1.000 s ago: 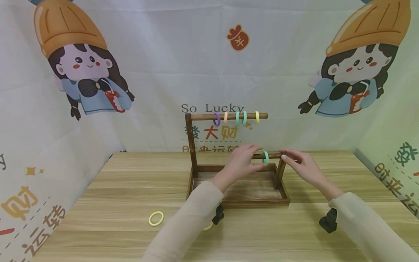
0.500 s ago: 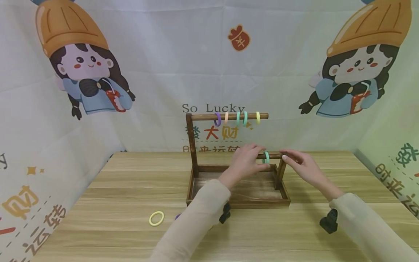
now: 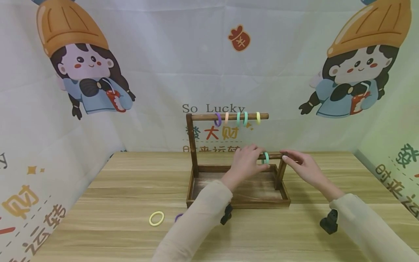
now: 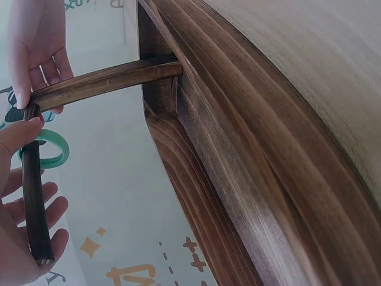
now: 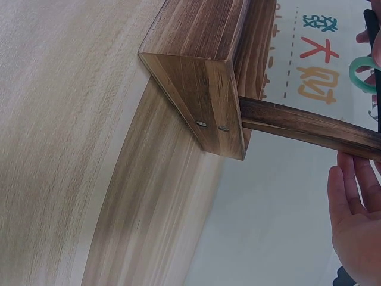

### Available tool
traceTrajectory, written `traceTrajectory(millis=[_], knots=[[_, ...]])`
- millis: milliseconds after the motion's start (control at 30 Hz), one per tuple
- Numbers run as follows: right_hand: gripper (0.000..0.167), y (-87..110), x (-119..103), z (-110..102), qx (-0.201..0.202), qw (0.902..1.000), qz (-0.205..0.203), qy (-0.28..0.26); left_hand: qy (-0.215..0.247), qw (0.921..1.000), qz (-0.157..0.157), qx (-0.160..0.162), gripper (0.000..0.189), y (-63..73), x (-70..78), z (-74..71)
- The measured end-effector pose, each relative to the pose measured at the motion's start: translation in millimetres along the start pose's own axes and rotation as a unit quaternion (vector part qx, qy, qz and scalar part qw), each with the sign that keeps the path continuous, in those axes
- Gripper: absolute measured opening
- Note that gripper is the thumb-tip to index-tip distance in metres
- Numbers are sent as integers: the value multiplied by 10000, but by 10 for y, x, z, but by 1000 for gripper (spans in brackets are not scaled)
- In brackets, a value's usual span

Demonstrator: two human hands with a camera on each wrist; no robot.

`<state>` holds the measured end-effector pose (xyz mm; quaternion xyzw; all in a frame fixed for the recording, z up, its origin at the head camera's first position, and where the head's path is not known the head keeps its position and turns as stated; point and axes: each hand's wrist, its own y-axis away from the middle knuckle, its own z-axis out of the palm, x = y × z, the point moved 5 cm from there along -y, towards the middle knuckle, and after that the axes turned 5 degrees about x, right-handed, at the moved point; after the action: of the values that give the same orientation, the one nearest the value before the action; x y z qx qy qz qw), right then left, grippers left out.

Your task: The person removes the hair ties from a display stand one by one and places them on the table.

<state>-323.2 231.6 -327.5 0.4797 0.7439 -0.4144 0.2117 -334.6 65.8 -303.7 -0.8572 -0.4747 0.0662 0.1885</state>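
A dark wooden rack [image 3: 239,200] with two bars stands on the table. Around its lower bar hangs a green ring [image 3: 266,158], near the right post [image 3: 280,175]. My left hand [image 3: 247,163] holds this ring, thumb on one side and index finger on the other; in the left wrist view the other fingers [image 4: 50,199] lie loosely behind the bar. At the top of the right post my right hand [image 3: 304,165] grips the rack's corner, with thumb in front and fingers behind. The right wrist view shows the fingers [image 5: 357,179] against the post.
The upper bar [image 3: 229,117] carries several rings: purple, peach, two green and a yellow one [image 3: 258,117]. On the table lie a yellow ring [image 3: 156,218] and a purple ring [image 3: 178,217] partly behind my left sleeve. A printed cloth [image 3: 157,72] hangs behind.
My left hand has moved slightly right along the lower bar, closer about the green ring. The purple ring on the table has come into view beside my sleeve. The right hand stays put.
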Motion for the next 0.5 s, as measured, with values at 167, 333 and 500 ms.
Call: traceTrajectory(millis=[167, 333, 500], knots=[[42, 6, -1, 4, -5, 10000, 19, -26, 198, 9996, 112, 135, 48, 32, -35, -12], [43, 5, -1, 7, 12, 10000, 27, 13, 554, 9979, 162, 284, 43, 72, -108, -21], [43, 9, -3, 4, 42, 10000, 22, 26, 1126, 9933, 16, 255, 41, 126, -205, -41]])
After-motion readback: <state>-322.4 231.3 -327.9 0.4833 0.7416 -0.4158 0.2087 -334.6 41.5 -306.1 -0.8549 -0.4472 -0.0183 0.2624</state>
